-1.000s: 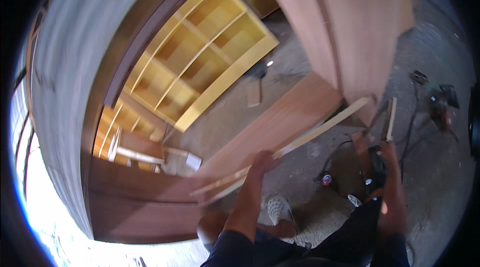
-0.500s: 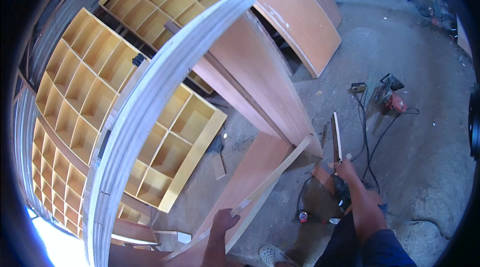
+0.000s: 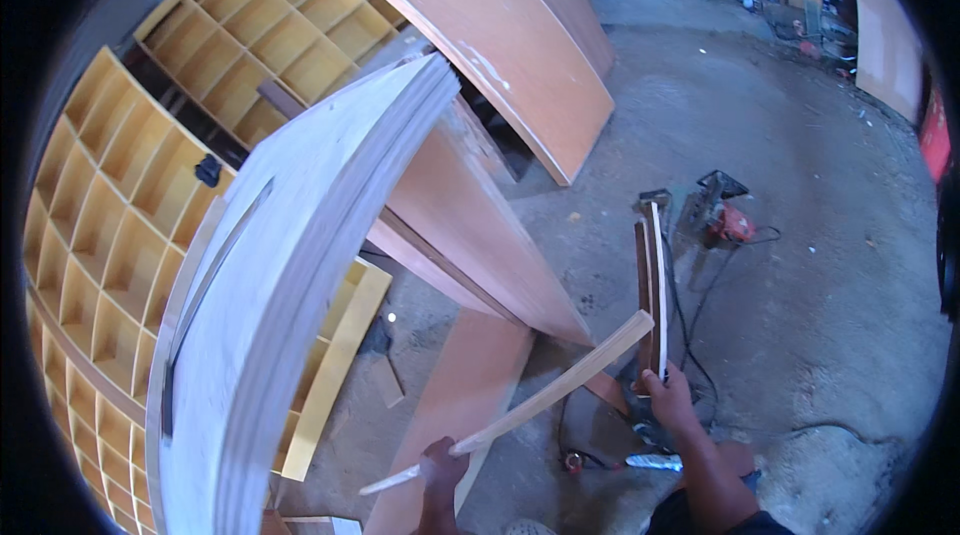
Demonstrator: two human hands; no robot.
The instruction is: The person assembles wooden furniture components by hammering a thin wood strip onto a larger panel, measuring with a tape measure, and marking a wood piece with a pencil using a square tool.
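Observation:
My left hand (image 3: 441, 464) is closed on a long pale wooden strip (image 3: 548, 390), which slants up to the right in front of a pink-brown board (image 3: 436, 381) lying low. My right hand (image 3: 668, 391) is closed on upright wooden strips (image 3: 654, 295), dark brown and pale, right of that strip's far end. Left of my hands stands a wooden panel structure, with a whitish thick-edged side (image 3: 280, 265) and a pinkish inner board (image 3: 470, 245) with a brown batten.
Yellow cubby shelving (image 3: 125, 185) fills the left. A curved plywood panel (image 3: 500, 65) leans behind. A red power tool (image 3: 732, 220) and cables lie on the concrete floor (image 3: 800, 315). Boards (image 3: 885, 45) and clutter line the back right. A silvery item (image 3: 650, 460) lies near my right forearm.
The strips in both hands have been raised, with the pale strip lifted off the low board. My view has tilted up, showing more of the workshop's far floor.

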